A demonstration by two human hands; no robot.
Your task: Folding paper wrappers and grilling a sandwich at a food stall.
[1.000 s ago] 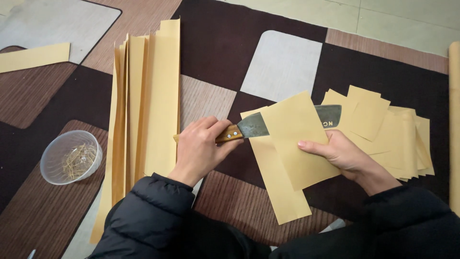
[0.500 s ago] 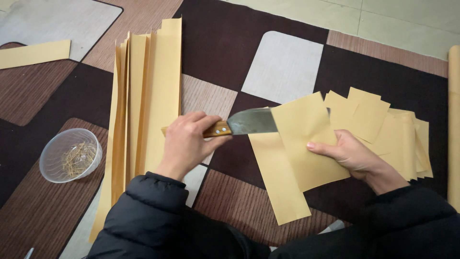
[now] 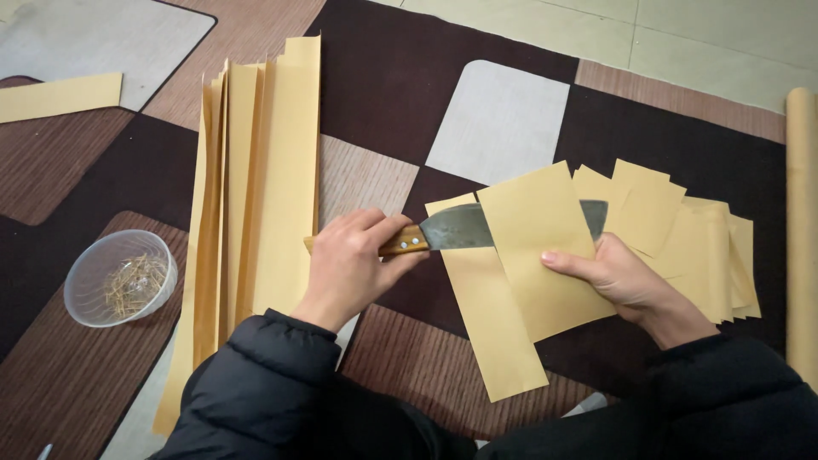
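Observation:
My left hand [image 3: 351,264] grips the wooden handle of a knife [image 3: 456,230]. Its grey blade runs to the right inside a folded sheet of yellow paper [image 3: 537,247], and the tip shows past the sheet's far edge. My right hand [image 3: 618,277] presses on that folded sheet, thumb on top. A long yellow strip [image 3: 490,319] lies beneath it, reaching toward me. Behind my right hand sits a pile of cut yellow pieces [image 3: 690,238].
A stack of long yellow paper strips [image 3: 256,213] lies left of my left hand. A clear bowl with thin sticks [image 3: 119,277] stands at the left. A paper roll [image 3: 801,221] lies along the right edge, another strip [image 3: 60,95] at far left. A patterned carpet [image 3: 503,119] is underneath.
The knife was pulled left out of the fold half a second ago and now sits inside the folded sheet again, tip showing on the right. My right hand shifted its hold on the paper.

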